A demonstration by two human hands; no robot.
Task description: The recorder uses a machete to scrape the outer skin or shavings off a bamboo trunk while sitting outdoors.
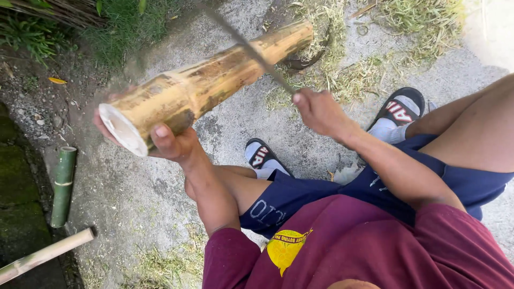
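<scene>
My left hand (168, 142) grips the near end of a thick yellow-brown bamboo section (209, 85). The section is hollow and slants up and away; its far end rests on the concrete. My right hand (320, 112) is closed on the handle of a long thin blade (249, 49). The blade is blurred and lies across the top of the bamboo, near its middle. I sit with both knees bent, in blue shorts and a maroon shirt.
A short green bamboo piece (62, 186) and a pale bamboo pole (45, 254) lie at the left by a mossy kerb (16, 203). Dry fibre shavings (348, 75) are scattered beyond the bamboo. My sandalled feet (399, 109) rest on the concrete.
</scene>
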